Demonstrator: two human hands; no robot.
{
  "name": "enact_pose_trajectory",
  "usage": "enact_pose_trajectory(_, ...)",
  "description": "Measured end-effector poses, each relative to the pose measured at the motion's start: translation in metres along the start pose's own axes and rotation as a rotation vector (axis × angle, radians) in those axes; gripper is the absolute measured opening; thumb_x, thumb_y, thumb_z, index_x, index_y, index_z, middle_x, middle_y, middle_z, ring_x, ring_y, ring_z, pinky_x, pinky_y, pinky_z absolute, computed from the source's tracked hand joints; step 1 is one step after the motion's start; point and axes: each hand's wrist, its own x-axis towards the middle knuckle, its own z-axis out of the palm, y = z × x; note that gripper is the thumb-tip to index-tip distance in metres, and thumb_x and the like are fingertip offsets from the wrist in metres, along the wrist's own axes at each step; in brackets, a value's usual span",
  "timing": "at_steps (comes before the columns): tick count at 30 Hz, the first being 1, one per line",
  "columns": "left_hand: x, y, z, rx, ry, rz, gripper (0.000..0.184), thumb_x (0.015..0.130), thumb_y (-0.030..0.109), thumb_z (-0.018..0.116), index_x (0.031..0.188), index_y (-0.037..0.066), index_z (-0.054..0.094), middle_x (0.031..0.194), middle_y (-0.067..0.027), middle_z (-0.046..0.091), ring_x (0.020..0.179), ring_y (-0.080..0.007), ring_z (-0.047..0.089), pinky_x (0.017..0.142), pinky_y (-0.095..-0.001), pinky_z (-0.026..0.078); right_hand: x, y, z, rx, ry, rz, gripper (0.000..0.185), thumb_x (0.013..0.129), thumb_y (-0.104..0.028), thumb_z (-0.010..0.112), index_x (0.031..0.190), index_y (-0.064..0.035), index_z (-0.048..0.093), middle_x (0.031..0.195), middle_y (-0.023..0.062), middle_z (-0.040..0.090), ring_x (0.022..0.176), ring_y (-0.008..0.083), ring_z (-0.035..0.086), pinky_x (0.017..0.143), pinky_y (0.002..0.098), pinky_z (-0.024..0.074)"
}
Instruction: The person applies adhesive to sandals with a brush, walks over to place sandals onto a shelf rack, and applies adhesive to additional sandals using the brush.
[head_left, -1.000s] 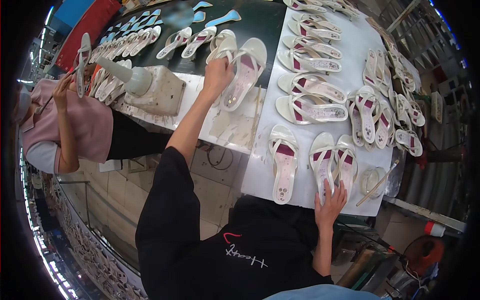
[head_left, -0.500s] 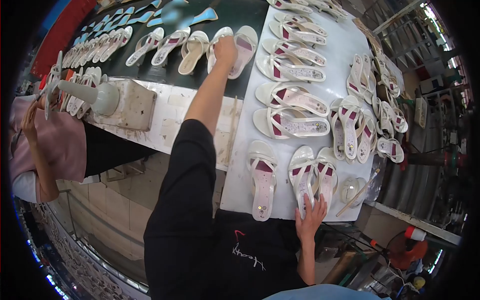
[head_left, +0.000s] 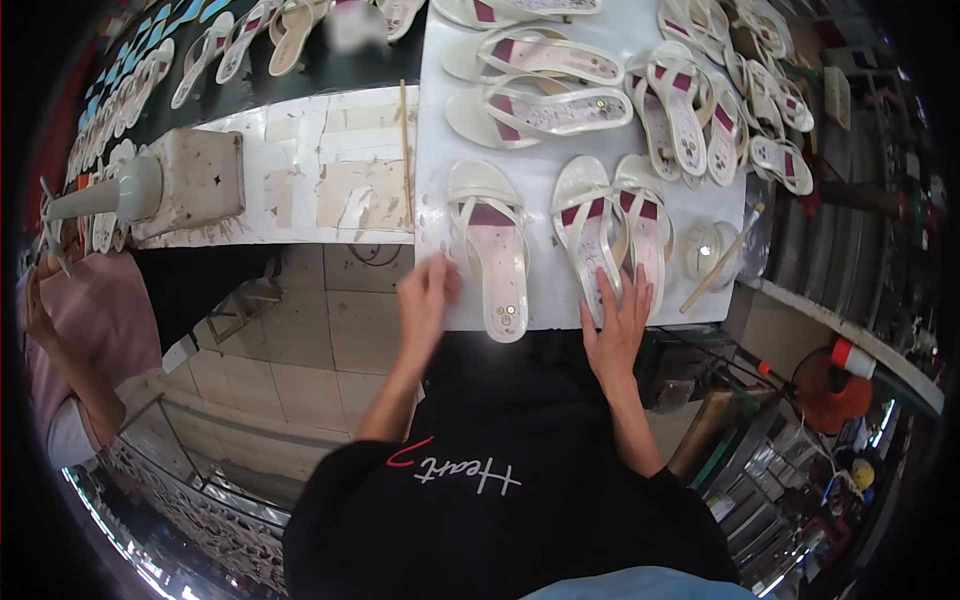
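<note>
My left hand (head_left: 428,300) hangs at the front left edge of the white table (head_left: 570,220), beside a single white sandal (head_left: 500,265) with crossed straps and a maroon patch. Its fingers are a little apart and slightly blurred, with nothing seen in them. Fingers spread, my right hand (head_left: 617,318) rests on the heel ends of two sandals lying side by side, the left one (head_left: 588,220) and the right one (head_left: 645,225). Both sandals point away from me.
Right of the pair stand a glass jar (head_left: 700,250) and a thin brush (head_left: 722,258). More sandals (head_left: 560,105) lie behind and to the right. At left are a stained block (head_left: 200,180), a dark table with sandals, and a co-worker (head_left: 95,335).
My left hand has let go of a sandal on the dark table and come back to the near sandals. My right hand stays on the pair. The view has shifted.
</note>
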Motion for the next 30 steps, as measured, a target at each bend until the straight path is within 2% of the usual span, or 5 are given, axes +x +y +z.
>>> enact_pose_trajectory(4, -0.037, -0.027, 0.034, -0.334, -0.1, -0.057, 0.05, 0.099, 0.036, 0.042, 0.12, -0.007, 0.053, 0.11, -0.0138, 0.06, 0.103, -0.0177, 0.057, 0.092, -0.0296, 0.042, -0.008, -0.006, 0.012, 0.084, 0.082, -0.039, 0.054, 0.071, -0.018, 0.075, 0.119, -0.005, 0.056, 0.115, 0.0192, 0.049, 0.125, 0.0422, 0.037, 0.102, 0.054, 0.0326)
enact_pose_trajectory(8, -0.031, -0.025, 0.038, -0.321, -0.291, -0.046, 0.048, 0.099, 0.034, 0.039, 0.132, -0.002, 0.042, 0.125, -0.0113, 0.052, 0.112, -0.0147, 0.049, 0.098, -0.0294, 0.037, -0.008, -0.014, 0.023, 0.127, 0.111, -0.064, 0.056, 0.072, -0.018, 0.075, 0.122, -0.0037, 0.054, 0.115, 0.0212, 0.049, 0.12, 0.0417, 0.042, 0.096, 0.0461, 0.0401)
enact_pose_trajectory(19, -0.039, -0.012, 0.054, -0.321, -0.23, 0.057, 0.048, 0.096, 0.03, 0.048, 0.13, -0.003, 0.041, 0.118, -0.0115, 0.055, 0.106, -0.0148, 0.053, 0.092, -0.0288, 0.04, -0.045, -0.005, 0.025, 0.736, 0.008, 0.128, 0.067, 0.081, -0.014, 0.068, 0.137, -0.0008, 0.034, 0.132, 0.0201, 0.045, 0.12, 0.0334, 0.048, 0.1, 0.0384, 0.0397)
enact_pose_trajectory(26, -0.06, 0.039, 0.04, -0.522, -0.196, -0.095, 0.083, 0.093, 0.065, 0.013, 0.115, -0.005, 0.052, 0.08, -0.0116, 0.059, 0.065, -0.0197, 0.054, 0.064, -0.0306, 0.042, -0.059, 0.017, 0.033, 0.831, -0.076, 0.168, 0.046, 0.083, -0.007, 0.064, 0.126, -0.0001, 0.048, 0.122, 0.0174, 0.055, 0.111, 0.0303, 0.055, 0.095, 0.0361, 0.0439)
enact_pose_trajectory(30, -0.075, 0.066, 0.032, -0.681, -0.418, -0.061, 0.091, 0.089, 0.07, 0.01, 0.115, -0.007, 0.051, 0.08, -0.0151, 0.058, 0.068, -0.021, 0.054, 0.065, -0.03, 0.042, -0.054, 0.024, 0.042, 0.886, -0.055, 0.203, 0.039, 0.082, -0.003, 0.062, 0.12, 0.0008, 0.053, 0.114, 0.0152, 0.059, 0.103, 0.0273, 0.059, 0.09, 0.0345, 0.0461)
